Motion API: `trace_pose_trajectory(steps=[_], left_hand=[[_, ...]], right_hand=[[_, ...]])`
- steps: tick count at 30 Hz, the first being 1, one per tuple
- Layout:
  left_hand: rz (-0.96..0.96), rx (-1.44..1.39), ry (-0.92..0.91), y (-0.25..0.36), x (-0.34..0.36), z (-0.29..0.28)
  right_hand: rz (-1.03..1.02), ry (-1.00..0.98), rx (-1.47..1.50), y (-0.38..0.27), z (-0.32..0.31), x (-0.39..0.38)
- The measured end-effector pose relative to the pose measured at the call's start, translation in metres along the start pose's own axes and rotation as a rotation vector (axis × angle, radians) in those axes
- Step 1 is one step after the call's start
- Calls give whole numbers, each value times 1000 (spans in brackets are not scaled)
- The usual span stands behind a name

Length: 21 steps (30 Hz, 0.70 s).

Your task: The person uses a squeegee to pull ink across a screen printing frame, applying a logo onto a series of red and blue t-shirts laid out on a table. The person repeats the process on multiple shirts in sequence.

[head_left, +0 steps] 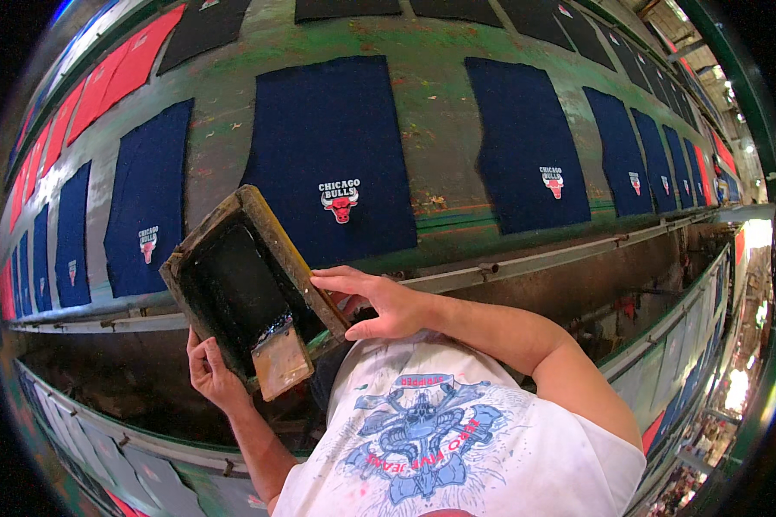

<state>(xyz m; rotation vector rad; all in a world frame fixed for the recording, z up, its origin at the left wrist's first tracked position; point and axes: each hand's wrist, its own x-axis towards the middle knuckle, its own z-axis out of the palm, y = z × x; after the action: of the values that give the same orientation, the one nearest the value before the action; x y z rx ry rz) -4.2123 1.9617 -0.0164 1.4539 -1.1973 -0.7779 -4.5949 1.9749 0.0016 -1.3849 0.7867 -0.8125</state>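
- A person in a white T-shirt point(491, 465) with a blue and red graphic holds a wooden frame point(285, 258) tilted at the near edge of a long green surface point(440, 121).
- The left hand point(211, 370) is clamped on the lower left side of the frame, fingers curled against the wood.
- The right hand point(384, 303) grips the frame's opposite side, near its lower corner, fingers and thumb spread along the rim.
- Inside the frame lies a dark panel point(237, 271); a tan block point(283, 362) leans there, reaching over the lower rim, its upper end dark and glossy.
- Beyond the frame, and partly hidden by it, a navy cloth piece point(332, 129) lies flat near the surface's near edge, marked with a red and white bull's-head emblem point(341, 205).
- Similar navy pieces line that edge to either side, well apart from their nearest neighbours.
- Along the far edge lie black pieces point(207, 33) and, toward the left end, red pieces point(129, 65).
- A metal rail point(535, 258) runs beside the near edge.
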Motion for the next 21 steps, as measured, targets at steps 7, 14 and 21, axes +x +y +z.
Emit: trace_pose_trajectory(steps=[7,14,21], left_hand=[[2,52,-61,2,6,13],[-12,37,-58,18,-3,40],[85,99,-99,53,-39,114]], right_hand=[[16,63,21,-1,-1,-19],[-30,103,33,-6,-19,-47],[-40,178,166,-3,-76,-116]])
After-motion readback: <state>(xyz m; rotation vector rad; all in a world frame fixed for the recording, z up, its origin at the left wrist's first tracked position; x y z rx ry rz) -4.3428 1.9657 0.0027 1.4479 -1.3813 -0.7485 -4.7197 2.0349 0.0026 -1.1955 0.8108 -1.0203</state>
